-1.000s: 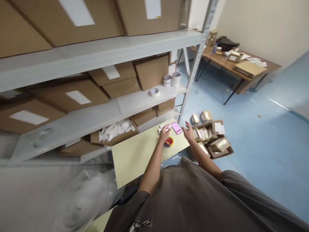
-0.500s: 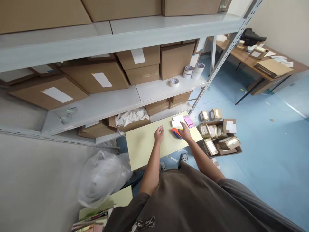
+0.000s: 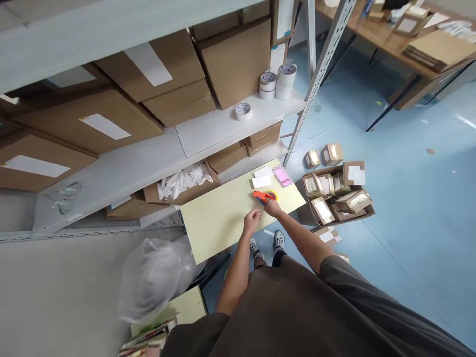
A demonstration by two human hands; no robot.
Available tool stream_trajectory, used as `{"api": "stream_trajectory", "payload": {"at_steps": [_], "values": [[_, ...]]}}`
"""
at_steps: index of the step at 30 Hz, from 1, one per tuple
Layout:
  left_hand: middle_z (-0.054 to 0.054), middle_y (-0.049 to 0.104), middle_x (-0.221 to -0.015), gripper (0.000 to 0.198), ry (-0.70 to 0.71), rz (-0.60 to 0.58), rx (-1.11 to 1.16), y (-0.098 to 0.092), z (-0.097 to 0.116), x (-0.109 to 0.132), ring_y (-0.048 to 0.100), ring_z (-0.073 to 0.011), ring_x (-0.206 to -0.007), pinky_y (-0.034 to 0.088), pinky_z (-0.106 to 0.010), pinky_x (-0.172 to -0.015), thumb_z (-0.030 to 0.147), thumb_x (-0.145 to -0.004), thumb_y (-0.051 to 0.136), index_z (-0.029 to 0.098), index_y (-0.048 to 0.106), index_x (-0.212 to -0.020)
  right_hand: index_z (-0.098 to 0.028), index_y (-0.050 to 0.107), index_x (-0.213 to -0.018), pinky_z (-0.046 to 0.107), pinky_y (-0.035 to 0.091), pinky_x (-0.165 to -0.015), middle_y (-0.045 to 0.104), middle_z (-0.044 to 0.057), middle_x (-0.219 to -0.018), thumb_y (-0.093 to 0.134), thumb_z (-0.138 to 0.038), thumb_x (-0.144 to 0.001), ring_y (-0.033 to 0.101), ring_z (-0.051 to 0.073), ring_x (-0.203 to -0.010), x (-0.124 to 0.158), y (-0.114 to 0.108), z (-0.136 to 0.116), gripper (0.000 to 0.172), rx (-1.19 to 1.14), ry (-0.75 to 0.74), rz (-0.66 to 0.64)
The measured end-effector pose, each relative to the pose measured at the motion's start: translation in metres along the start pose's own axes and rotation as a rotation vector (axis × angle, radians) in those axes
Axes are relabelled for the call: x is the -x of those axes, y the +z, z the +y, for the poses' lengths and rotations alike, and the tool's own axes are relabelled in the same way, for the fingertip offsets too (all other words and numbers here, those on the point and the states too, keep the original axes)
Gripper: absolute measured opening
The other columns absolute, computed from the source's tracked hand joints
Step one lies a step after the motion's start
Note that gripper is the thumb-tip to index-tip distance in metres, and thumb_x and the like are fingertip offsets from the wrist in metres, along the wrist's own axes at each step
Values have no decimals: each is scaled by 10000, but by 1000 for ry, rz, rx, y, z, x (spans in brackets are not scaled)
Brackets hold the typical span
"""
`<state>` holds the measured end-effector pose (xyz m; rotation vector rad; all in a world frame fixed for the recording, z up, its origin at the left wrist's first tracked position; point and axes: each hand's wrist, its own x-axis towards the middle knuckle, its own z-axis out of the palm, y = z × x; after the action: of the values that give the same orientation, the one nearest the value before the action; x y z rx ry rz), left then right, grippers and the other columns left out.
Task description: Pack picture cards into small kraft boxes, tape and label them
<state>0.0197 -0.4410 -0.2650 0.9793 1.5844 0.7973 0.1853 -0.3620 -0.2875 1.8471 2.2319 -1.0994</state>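
An orange and blue tape dispenser (image 3: 260, 197) with a yellow roll lies over the pale yellow tabletop (image 3: 211, 218). My right hand (image 3: 273, 208) has its fingers closed on the dispenser's near right end. Just left of it, my left hand (image 3: 252, 219) hovers near the table's front edge with curled fingers; whatever they may hold is hidden. Two white paper pieces (image 3: 262, 181) rest behind the dispenser. A pink item (image 3: 282, 176), blurred in the picture, sits at the table's back right.
Metal shelving (image 3: 148, 153) with cardboard boxes (image 3: 238, 59) and white tape rolls (image 3: 243, 111) rises behind the table. On the floor to the right is an open carton (image 3: 308, 213) of small boxes. A plastic bag (image 3: 156, 282) bulges at the left.
My right hand has come down onto the tape dispenser, which is now turned and shifted. My left hand has moved closer to it. The camera view has shifted too.
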Motion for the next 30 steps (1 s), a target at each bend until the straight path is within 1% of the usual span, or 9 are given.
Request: {"api": "stream_trajectory", "payload": {"at_steps": [3, 7, 11, 14, 17, 20, 23, 25, 30], "values": [[-74, 821, -948, 267, -15, 47, -15, 1, -10, 9, 764, -173, -787, 606, -315, -848, 308, -932, 659, 170, 793, -1116, -105, 626, -1462, 407, 453, -1104, 690, 228, -1396, 659, -250, -943, 644, 354, -1288, -22, 15, -3, 540, 78, 94, -90], [-85, 820, -927, 289, -53, 89, -12, -8, -17, 26, 774, -193, -787, 611, -329, -824, 354, -909, 689, 161, 804, -1091, -13, 581, -1483, 468, 450, -1111, 658, 329, -1403, 554, -226, -1000, 625, 387, -1320, -35, 25, -5, 529, 140, 120, -70], [-89, 810, -901, 301, -70, 154, 18, -15, -10, 38, 775, -203, -766, 613, -349, -823, 392, -893, 709, 150, 799, -1047, -78, 593, -1471, 457, 485, -1061, 718, 285, -1337, 509, -224, -1016, 683, 350, -1230, -23, 12, -1, 486, 166, 69, -73], [-89, 806, -900, 317, -28, 182, 54, -17, 7, 35, 774, -206, -778, 613, -362, -841, 422, -889, 720, 155, 792, -1044, -127, 588, -1452, 430, 496, -1023, 765, 226, -1259, 506, -231, -1022, 719, 315, -1142, -8, -12, 1, 450, 169, -20, -57], [-110, 816, -983, 350, 44, 217, 81, -24, 33, 21, 780, -222, -846, 612, -384, -883, 463, -891, 722, 170, 789, -1071, -124, 562, -1460, 394, 504, -974, 776, 200, -1215, 556, -298, -1018, 721, 313, -1123, 7, -48, -3, 474, 146, -146, -9], [-130, 810, -1124, 419, 122, 323, 88, -40, 64, 5, 771, -233, -976, 593, -392, -956, 522, -897, 708, 189, 781, -1141, -140, 580, -1426, 366, 514, -891, 767, 186, -1215, 641, -422, -984, 725, 320, -1079, 24, -91, -11, 529, 80, -222, 90], [-139, 785, -1243, 499, 193, 368, 105, -63, 101, -4, 738, -241, -1104, 567, -395, -1015, 555, -900, 698, 199, 767, -1242, -188, 671, -1251, 332, 499, -772, 784, 118, -1033, 699, -596, -935, 727, 290, -909, 46, -133, -24, 517, -80, -244, 164], [-147, 776, -1280, 530, 228, 287, 145, -78, 127, -3, 722, -259, -1149, 565, -408, -1017, 571, -892, 714, 195, 772, -1261, -198, 701, -1147, 310, 475, -713, 764, 75, -905, 724, -659, -896, 705, 262, -819, 62, -157, -37, 526, -177, -287, 160], [-146, 802, -1210, 537, 348, -94, 219, -111, 184, 17, 731, -292, -1116, 568, -426, -993, 570, -813, 845, 181, 824, -1183, -195, 710, -1029, 282, 456, -659, 711, 23, -822, 761, -705, -836, 638, 205, -738, 94, -196, -76, 548, -324, -446, 113]]}}
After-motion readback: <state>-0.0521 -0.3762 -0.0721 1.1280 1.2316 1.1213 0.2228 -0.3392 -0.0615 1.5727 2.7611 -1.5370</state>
